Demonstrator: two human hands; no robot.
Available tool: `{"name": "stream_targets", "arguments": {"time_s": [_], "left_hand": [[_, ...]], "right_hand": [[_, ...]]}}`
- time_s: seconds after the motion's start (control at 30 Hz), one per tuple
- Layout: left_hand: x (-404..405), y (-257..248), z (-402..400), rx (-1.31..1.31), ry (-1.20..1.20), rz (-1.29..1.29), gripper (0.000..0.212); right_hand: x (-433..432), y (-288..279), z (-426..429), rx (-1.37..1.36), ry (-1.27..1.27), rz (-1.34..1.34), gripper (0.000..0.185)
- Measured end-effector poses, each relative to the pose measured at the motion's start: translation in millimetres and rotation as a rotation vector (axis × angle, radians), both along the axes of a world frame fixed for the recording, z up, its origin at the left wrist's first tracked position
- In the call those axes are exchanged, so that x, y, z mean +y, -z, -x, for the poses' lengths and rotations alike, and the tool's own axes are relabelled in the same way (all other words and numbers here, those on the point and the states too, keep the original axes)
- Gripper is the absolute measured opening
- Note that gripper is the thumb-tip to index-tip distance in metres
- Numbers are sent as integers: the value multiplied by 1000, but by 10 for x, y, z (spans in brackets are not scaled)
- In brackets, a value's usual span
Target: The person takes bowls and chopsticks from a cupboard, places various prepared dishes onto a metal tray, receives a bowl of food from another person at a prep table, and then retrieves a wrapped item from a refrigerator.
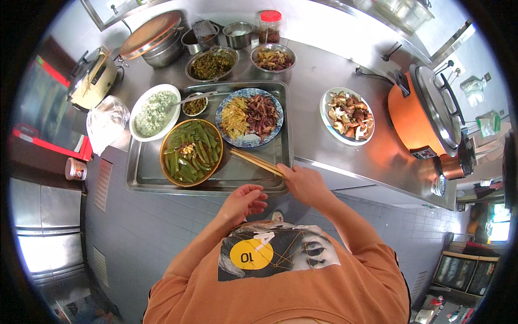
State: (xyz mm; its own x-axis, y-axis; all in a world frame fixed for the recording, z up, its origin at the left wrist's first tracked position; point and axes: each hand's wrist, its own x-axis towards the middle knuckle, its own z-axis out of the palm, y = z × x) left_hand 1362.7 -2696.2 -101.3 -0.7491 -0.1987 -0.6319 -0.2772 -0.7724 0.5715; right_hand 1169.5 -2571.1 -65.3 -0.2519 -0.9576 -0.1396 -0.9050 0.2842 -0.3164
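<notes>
My right hand [303, 182] is closed on the near ends of several wooden chopsticks [257, 161], at the right front corner of a metal tray [149, 184]. My left hand [245, 202] hangs in front of the tray's near edge, fingers loosely curled, with nothing in it. On the tray stand a brown-rimmed bowl of green vegetable strips [192, 162], a blue-patterned plate of yellow and purple shreds [263, 115] and a small bowl of chopped seasoning [195, 106]. A white bowl of rice-like food [156, 111] overlaps the tray's left edge, and a spoon [194, 97] rests in it.
A plate of cut mushrooms [350, 117] and an orange electric cooker [421, 109] stand on the steel counter to the right. Behind the tray are two metal bowls of food [212, 65], a red-lidded jar [270, 28] and a lidded pot [162, 46]. A plastic bag [107, 121] lies left.
</notes>
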Motion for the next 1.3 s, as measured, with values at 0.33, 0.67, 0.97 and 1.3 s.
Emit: {"name": "stream_targets", "arguments": {"time_s": [0.33,0.67,0.97,1.3], "left_hand": [[-126,-10,-115,5,-5,54,22],[-223,53,-240,13,28,55,21],[-325,32,-277,1,48,65,24],[-171,-175,216,17,299,132,24]], "right_hand": [[-289,248,45,145,35,144,22],[-417,213,-4,192,79,114,25],[-473,241,8,203,89,96,27],[-132,-149,291,14,184,522,21]]}}
